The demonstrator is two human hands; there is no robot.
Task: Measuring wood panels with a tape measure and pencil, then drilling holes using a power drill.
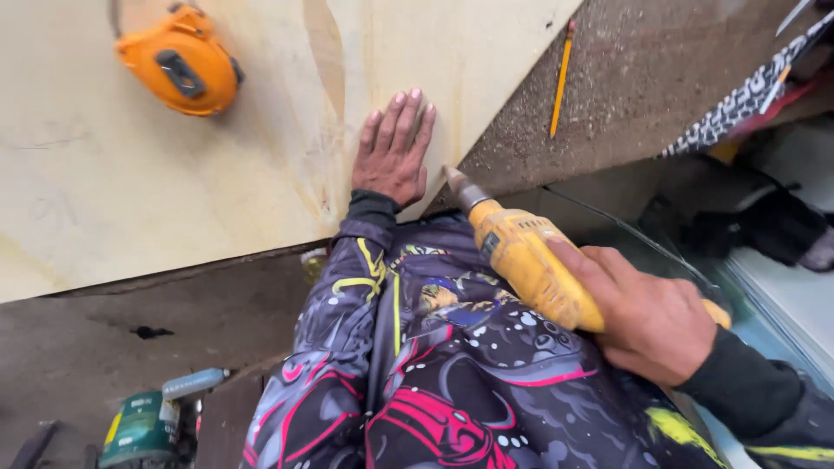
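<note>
One large pale plywood sheet [174,174] lies across the rough grey-brown concrete floor [643,78], and the person crouches at its near corner. The left hand [393,148] rests flat on the sheet close to its edge, palm down, fingers stretched and lying close together, gripping nothing. The right hand [647,317] is wrapped tight around the body of one yellow power drill [521,256], whose grey chuck points up and left toward the sheet's edge, just beside the base of the left hand. Whether a bit actually touches the wood I cannot tell. The two hands are apart, the left on the wood, the right lower down over the person's lap.

On the sheet, well away from both hands near the top left, sits one orange tape measure [181,61] with a dark clip. One thin yellow pencil [561,80] lies on the bare concrete beyond the sheet's slanted edge. At the bottom left, on the floor, stands one green power tool with a pale blue handle [152,421]. The person wears dark sleeves and clothing patterned in pink, purple and yellow [434,373]. At the top right lies one black-and-white patterned cloth [747,100].
</note>
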